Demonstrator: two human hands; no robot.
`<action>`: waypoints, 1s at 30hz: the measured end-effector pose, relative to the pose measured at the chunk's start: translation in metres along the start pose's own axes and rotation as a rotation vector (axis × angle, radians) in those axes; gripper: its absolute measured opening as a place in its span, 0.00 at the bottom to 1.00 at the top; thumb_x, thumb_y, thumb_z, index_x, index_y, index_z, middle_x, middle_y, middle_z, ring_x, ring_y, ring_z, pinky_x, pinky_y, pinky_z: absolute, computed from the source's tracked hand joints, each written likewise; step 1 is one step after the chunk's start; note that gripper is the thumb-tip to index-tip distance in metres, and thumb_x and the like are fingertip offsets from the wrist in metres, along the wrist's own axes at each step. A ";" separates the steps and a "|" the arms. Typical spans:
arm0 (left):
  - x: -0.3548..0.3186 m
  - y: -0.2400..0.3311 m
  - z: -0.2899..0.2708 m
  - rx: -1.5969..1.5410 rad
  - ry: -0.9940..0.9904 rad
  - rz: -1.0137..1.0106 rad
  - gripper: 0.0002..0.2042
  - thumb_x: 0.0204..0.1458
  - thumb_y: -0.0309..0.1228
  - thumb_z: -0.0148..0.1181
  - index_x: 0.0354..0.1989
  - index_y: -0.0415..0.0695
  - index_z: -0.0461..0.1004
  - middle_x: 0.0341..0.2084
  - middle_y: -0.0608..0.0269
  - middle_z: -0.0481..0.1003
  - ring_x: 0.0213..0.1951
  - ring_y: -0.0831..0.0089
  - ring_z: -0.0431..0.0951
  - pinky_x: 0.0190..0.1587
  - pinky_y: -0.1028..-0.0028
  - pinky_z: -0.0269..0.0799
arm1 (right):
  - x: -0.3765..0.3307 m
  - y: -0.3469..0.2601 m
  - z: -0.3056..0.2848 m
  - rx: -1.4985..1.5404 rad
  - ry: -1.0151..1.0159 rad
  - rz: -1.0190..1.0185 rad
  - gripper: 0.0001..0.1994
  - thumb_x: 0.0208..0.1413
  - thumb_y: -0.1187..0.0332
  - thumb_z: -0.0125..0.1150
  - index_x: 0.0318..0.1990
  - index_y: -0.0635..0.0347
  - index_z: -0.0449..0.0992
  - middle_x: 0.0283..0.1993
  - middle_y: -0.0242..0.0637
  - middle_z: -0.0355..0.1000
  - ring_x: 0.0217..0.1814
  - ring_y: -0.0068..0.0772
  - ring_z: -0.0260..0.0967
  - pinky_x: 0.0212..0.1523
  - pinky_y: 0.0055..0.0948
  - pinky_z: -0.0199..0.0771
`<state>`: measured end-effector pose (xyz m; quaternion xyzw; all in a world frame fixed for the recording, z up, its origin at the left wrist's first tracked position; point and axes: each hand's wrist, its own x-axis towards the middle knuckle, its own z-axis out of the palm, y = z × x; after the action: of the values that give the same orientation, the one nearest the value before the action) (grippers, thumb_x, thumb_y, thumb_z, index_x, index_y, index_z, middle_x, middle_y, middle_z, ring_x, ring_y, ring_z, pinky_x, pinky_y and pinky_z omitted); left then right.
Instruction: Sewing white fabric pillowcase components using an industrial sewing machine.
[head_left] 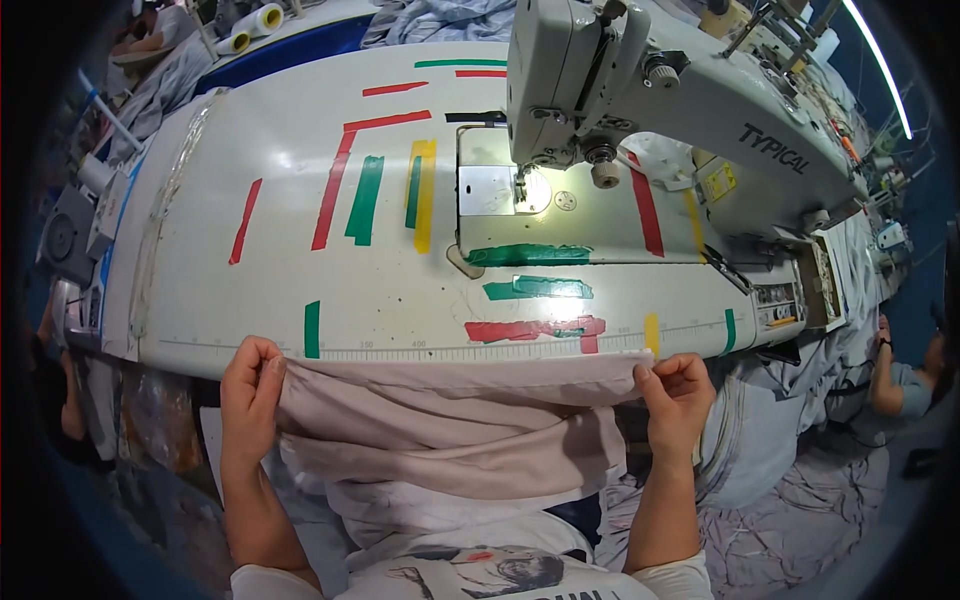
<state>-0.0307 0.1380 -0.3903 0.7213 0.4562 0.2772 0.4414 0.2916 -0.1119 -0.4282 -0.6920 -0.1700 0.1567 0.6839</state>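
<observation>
A pale pinkish-beige piece of fabric [450, 425] is stretched between my two hands along the near edge of the sewing table [270, 300]. My left hand [250, 385] pinches its upper left corner, thumb over fingers. At the upper right corner, my right hand [675, 390] grips it between thumb and bent fingers. The fabric's top edge lies straight beside the ruler scale [390, 353] printed on the table edge. Below that edge the cloth hangs in loose folds toward my lap. Beyond it stands a sewing machine [690, 100], its needle area apart from both hands.
Coloured tape strips [365, 200] mark the tabletop. Small scissors or snips [727, 270] lie by the machine's base, near a parts tray [780, 305]. Heaped fabric [780, 500] lies at the lower right. Other people [905, 385] sit at the far right, far left and upper left.
</observation>
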 end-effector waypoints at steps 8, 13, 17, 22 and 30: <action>0.020 0.001 0.020 0.433 0.096 0.317 0.03 0.48 0.22 0.55 0.26 0.37 0.68 0.22 0.56 0.67 0.24 0.64 0.67 0.29 0.72 0.63 | 0.010 -0.003 0.003 -0.219 0.067 -0.027 0.13 0.45 0.82 0.66 0.28 0.59 0.65 0.26 0.27 0.66 0.27 0.15 0.62 0.31 0.16 0.64; 0.020 0.000 0.014 0.450 0.065 0.239 0.05 0.47 0.26 0.61 0.27 0.42 0.70 0.23 0.57 0.70 0.24 0.56 0.72 0.26 0.64 0.67 | 0.012 0.004 -0.003 -0.226 0.050 -0.036 0.12 0.48 0.81 0.64 0.29 0.59 0.64 0.28 0.27 0.66 0.30 0.14 0.62 0.36 0.15 0.64; 0.020 0.001 0.015 0.418 0.062 0.212 0.05 0.47 0.27 0.62 0.26 0.44 0.71 0.22 0.60 0.70 0.23 0.60 0.72 0.25 0.66 0.66 | 0.012 0.007 -0.007 -0.289 0.049 -0.066 0.12 0.50 0.80 0.63 0.29 0.59 0.63 0.28 0.24 0.63 0.29 0.13 0.58 0.34 0.14 0.61; 0.022 0.005 0.018 0.409 0.068 0.200 0.05 0.47 0.28 0.63 0.25 0.45 0.71 0.21 0.62 0.71 0.22 0.63 0.72 0.24 0.67 0.65 | 0.013 0.009 -0.008 -0.316 0.066 -0.082 0.12 0.50 0.79 0.64 0.29 0.58 0.63 0.28 0.24 0.61 0.29 0.13 0.56 0.34 0.14 0.59; 0.022 -0.002 0.023 0.418 0.096 0.149 0.05 0.45 0.24 0.61 0.23 0.38 0.71 0.19 0.60 0.70 0.22 0.70 0.70 0.26 0.73 0.64 | 0.008 0.001 -0.002 -0.247 0.105 0.022 0.13 0.45 0.81 0.67 0.29 0.60 0.65 0.27 0.27 0.66 0.29 0.17 0.62 0.34 0.17 0.65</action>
<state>-0.0040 0.1498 -0.4027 0.8149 0.4693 0.2426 0.2386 0.2997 -0.1103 -0.4288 -0.7799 -0.1443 0.1059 0.5998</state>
